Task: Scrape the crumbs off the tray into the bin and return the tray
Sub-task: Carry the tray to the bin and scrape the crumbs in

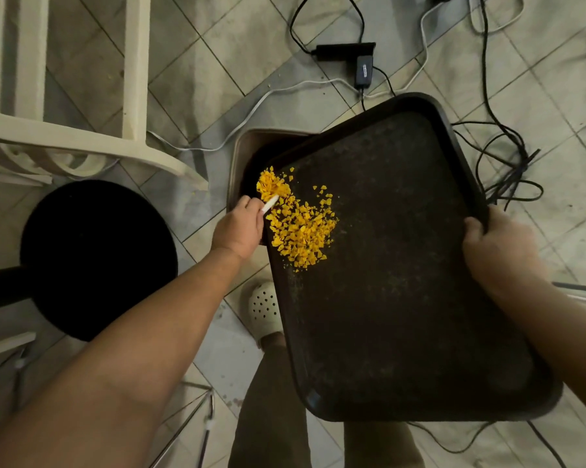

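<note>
A dark brown tray (403, 265) is held over the floor, its far left corner above the open bin (242, 153). Yellow crumbs (298, 224) lie piled along the tray's left side, with a clump (272, 184) right at the edge over the bin. My left hand (241, 228) grips a small white scraper (270, 204) whose tip touches the crumbs. My right hand (497, 251) grips the tray's right rim, thumb on top.
A black round stool (95, 258) stands to the left, a white plastic chair (82, 96) beyond it. Black and white cables and a power adapter (364, 69) lie on the tiled floor behind and right of the bin. My foot in a white clog (264, 312) is below the tray.
</note>
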